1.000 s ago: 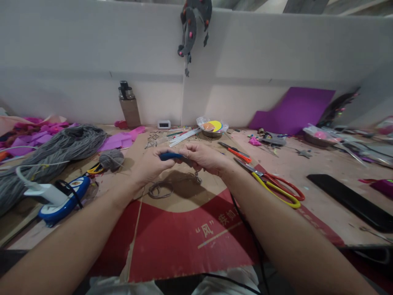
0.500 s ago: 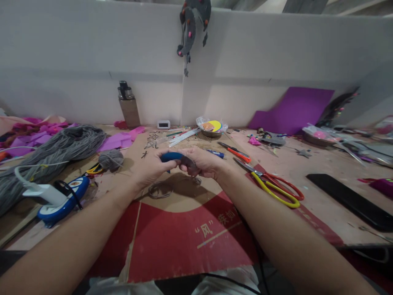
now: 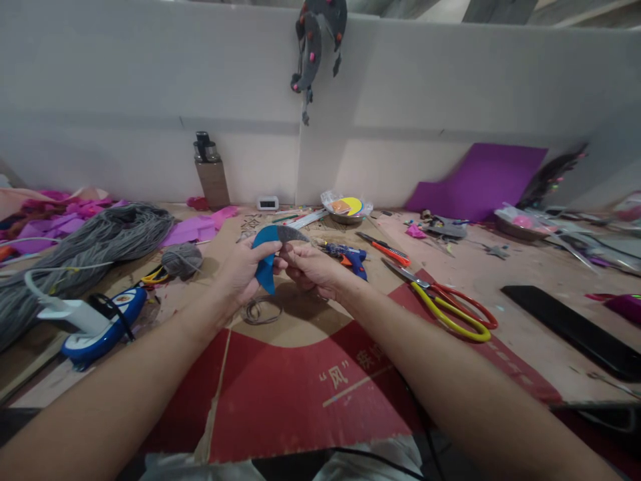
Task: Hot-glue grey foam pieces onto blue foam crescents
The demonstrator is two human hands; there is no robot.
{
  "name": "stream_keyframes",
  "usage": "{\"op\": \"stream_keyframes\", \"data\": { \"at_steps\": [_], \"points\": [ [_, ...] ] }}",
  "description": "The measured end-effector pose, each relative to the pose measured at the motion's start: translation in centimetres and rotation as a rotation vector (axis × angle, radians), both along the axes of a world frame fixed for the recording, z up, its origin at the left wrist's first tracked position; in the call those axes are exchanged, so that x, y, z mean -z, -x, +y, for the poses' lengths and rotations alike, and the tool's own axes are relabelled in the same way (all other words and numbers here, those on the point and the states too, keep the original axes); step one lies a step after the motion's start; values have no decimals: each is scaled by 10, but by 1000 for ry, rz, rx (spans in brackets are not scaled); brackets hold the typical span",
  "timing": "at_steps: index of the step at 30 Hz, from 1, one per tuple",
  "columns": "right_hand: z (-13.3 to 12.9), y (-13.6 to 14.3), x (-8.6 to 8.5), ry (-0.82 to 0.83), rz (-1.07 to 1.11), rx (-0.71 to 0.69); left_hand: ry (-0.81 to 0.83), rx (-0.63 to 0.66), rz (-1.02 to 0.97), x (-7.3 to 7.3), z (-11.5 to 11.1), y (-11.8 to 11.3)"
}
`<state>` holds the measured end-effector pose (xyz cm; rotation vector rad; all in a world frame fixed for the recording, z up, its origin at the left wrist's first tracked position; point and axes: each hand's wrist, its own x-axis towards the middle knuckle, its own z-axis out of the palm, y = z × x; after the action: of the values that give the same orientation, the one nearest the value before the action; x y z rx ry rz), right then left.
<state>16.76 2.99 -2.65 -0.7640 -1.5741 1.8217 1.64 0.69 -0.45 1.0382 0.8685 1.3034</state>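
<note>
A curved crescent piece [image 3: 265,235], blue at the left and grey toward its right tip, is held up over the cardboard [image 3: 300,394]. My left hand [image 3: 245,267] grips its blue part, thumb on top, with a blue flap hanging down beside the fingers. At the grey part, my right hand [image 3: 313,267] pinches with thumb and fingers; the exact contact is partly hidden. A loop of thin grey cord [image 3: 261,310] lies on the cardboard just below the hands. Behind my right hand lies a blue glue gun [image 3: 353,259].
Red-and-yellow scissors [image 3: 451,307], orange-handled scissors [image 3: 390,250] and a black case [image 3: 571,327] lie to the right. Grey yarn [image 3: 110,234], a yarn ball [image 3: 181,260] and a blue power strip [image 3: 105,327] are at left. A wall [image 3: 240,80] stands behind.
The crescent piece has been turned, so more of its blue side and a hanging flap show. My right hand has shifted slightly left and lower, uncovering more of the glue gun.
</note>
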Motion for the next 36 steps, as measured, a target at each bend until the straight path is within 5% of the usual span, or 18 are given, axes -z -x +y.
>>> {"op": "stream_keyframes", "data": {
  "at_steps": [5, 9, 18, 29, 36],
  "points": [
    [12, -13, -2, -217, -284, 427, 41, -55, 93, 2, 2, 1],
    [18, -19, -14, -360, -193, 615, 46, -57, 180, 3, 3, 2],
    [3, -10, -15, -506, -182, 395, -48, -5, 434, 3, -2, 0],
    [3, -13, -19, -15, 107, 200, -70, 33, 417, 0, 2, 4],
    [2, -9, -15, -312, -77, 334, -10, 56, 370, 3, 2, 3]
  ]
}}
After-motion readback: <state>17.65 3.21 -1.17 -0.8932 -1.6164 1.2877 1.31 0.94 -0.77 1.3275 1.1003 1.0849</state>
